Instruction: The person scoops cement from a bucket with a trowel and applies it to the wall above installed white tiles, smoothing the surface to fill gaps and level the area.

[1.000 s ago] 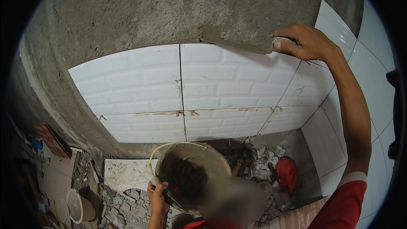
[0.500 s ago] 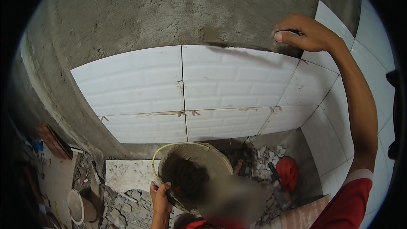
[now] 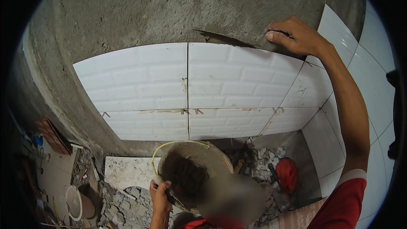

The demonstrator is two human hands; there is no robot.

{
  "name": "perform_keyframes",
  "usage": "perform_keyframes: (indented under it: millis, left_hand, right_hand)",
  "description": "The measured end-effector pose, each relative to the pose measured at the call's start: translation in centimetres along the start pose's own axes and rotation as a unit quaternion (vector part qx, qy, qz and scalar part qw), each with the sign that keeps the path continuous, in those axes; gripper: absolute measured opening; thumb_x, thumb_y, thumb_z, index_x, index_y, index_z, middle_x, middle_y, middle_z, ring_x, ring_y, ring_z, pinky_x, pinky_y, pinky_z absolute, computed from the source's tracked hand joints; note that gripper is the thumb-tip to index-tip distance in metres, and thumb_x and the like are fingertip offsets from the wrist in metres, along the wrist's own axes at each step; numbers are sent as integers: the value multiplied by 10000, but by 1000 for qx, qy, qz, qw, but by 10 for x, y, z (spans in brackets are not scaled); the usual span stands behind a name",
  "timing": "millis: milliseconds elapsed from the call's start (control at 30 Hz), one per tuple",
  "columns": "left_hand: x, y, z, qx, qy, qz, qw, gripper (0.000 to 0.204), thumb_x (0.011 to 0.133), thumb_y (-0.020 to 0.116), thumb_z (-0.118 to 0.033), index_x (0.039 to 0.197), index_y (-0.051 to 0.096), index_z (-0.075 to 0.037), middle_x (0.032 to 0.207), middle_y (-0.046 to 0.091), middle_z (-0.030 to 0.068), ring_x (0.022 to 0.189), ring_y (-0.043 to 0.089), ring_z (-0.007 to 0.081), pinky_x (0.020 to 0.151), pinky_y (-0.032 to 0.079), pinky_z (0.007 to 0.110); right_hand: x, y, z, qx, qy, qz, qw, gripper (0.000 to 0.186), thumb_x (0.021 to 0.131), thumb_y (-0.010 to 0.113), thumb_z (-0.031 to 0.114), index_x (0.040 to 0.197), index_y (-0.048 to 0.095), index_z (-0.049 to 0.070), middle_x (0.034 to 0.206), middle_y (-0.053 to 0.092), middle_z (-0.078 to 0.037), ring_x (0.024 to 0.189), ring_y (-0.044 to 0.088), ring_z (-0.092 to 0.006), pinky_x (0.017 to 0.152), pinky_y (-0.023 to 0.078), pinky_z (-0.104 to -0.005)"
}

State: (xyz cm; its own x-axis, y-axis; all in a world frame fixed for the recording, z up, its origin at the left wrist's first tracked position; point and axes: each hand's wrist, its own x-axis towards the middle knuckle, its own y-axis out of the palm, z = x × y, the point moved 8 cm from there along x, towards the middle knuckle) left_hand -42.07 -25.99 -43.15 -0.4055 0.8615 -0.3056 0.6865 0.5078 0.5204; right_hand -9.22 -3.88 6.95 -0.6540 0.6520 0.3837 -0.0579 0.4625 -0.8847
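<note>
My right hand (image 3: 294,36) is closed around a trowel, whose handle is mostly hidden in the fist. The thin trowel blade (image 3: 222,38) points left, tilted against the grey rough wall (image 3: 169,8), just above the top edge of a white tile (image 3: 237,72) with a brick-like relief. Low in the view, my left hand (image 3: 160,197) grips the near left rim of a mortar-smeared bucket (image 3: 220,161) with a yellowish handle (image 3: 154,157). Dark contents show inside the bucket; a blurred patch covers its near right side.
Rubble (image 3: 123,210) lies on the floor around the bucket, beside a dirty pale board (image 3: 127,171). A red cloth-like thing (image 3: 287,176) lies at the right. A small pale bucket (image 3: 79,203) stands at lower left. Glossy white tiles (image 3: 373,89) cover the right wall.
My right hand has shifted slightly left, and the trowel blade has tipped to show more edge-on above the tile. My left hand stays on the bucket rim. The view has shifted a little.
</note>
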Motion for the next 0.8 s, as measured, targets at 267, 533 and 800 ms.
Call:
perform_keyframes:
  millis: [267, 533, 800]
  left_hand:
    - [1, 1, -2, -14, 8, 9, 1000, 327, 822, 669, -2, 1111, 517, -27, 1040, 660, 119, 867, 679, 210, 784, 624, 364]
    - [-1, 8, -6, -6, 2, 3, 1000, 320, 834, 678, -10, 1108, 513, -22, 1024, 661, 130, 840, 686, 216, 766, 631, 356]
    - [-4, 5, -8, 17, 14, -6, 1000, 295, 840, 680, -13, 1089, 521, -19, 979, 655, 113, 786, 676, 193, 705, 604, 335]
  right_hand:
    - [3, 0, 15, -7, -5, 69, 998, 449, 1045, 585, 415, 1056, 773, 8, 808, 722, -183, 731, 655, -313, 731, 520, -455]
    - [14, -11, 12, -60, -47, 90, 993, 452, 1041, 581, 406, 935, 725, -9, 718, 647, -154, 668, 579, -318, 694, 481, -460]
    - [-13, -12, 30, 44, -18, -68, 997, 395, 1015, 605, 390, 918, 745, 33, 735, 676, -120, 743, 658, -292, 727, 514, -429]
